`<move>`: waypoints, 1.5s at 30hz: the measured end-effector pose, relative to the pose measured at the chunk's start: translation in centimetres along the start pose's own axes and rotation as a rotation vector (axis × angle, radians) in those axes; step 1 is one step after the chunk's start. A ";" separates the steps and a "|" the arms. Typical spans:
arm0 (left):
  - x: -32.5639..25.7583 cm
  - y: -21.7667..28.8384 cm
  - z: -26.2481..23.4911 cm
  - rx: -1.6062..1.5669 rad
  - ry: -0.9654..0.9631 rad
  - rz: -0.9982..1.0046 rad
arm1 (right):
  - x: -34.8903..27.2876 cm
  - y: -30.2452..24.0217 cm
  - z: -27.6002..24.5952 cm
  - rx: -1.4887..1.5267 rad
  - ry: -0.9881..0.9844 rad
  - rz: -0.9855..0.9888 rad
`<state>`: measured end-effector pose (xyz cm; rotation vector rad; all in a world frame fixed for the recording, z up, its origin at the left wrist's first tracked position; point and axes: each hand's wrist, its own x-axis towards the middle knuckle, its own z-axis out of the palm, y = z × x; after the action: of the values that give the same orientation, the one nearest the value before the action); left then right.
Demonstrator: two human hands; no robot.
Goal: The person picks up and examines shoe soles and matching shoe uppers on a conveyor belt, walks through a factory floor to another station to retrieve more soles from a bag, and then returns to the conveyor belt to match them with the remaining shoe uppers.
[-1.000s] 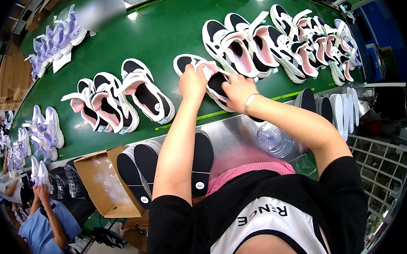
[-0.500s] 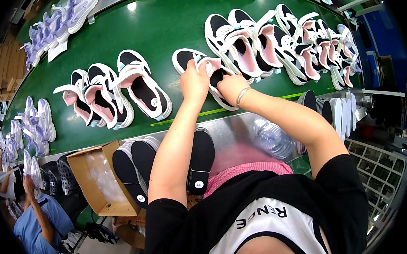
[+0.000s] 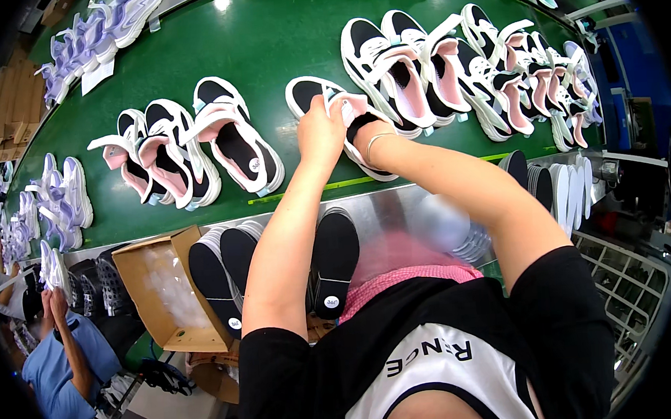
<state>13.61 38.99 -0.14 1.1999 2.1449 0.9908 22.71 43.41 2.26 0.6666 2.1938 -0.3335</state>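
A black-and-white sneaker (image 3: pixel 307 90) with a pink lining lies tilted on the green work table, toe pointing away to the left. My left hand (image 3: pixel 322 133) pinches its pale pink tongue and holds the opening back. My right hand (image 3: pixel 375 136), with a bracelet at the wrist, reaches into the shoe's opening. Its fingers are hidden inside, so what they touch or hold cannot be seen. Just right of it stands a matching sneaker (image 3: pixel 376 61); to the left is another sneaker (image 3: pixel 231 139) with a black insole showing.
Several similar sneakers line the green table (image 3: pixel 286 28) on both sides. Along the near metal ledge stand stacks of black insoles (image 3: pixel 334 248), a cardboard box (image 3: pixel 144 290) with clear plastic in it, and clear round plastic pieces (image 3: pixel 472 243). A person in blue (image 3: pixel 68 364) works at the left.
My right hand has pushed deeper into the shoe, and its fingers have gone out of sight. My left hand keeps its hold on the tongue. A blur now shows over the clear plastic pieces.
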 end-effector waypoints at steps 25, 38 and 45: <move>0.7 -2.1 1.2 -0.866 -0.161 -0.534 | -0.9 3.3 0.4 0.066 1.049 -0.192; -1.3 -1.6 -4.3 -0.569 -0.301 -0.065 | -12.4 8.2 4.2 0.873 0.794 -0.564; 2.0 0.4 -7.2 0.106 -0.157 0.097 | -22.9 9.1 17.4 0.438 0.625 0.000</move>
<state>7.75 38.29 4.52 1.3960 2.0548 0.8019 51.13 35.20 8.42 1.1278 2.7361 -0.6915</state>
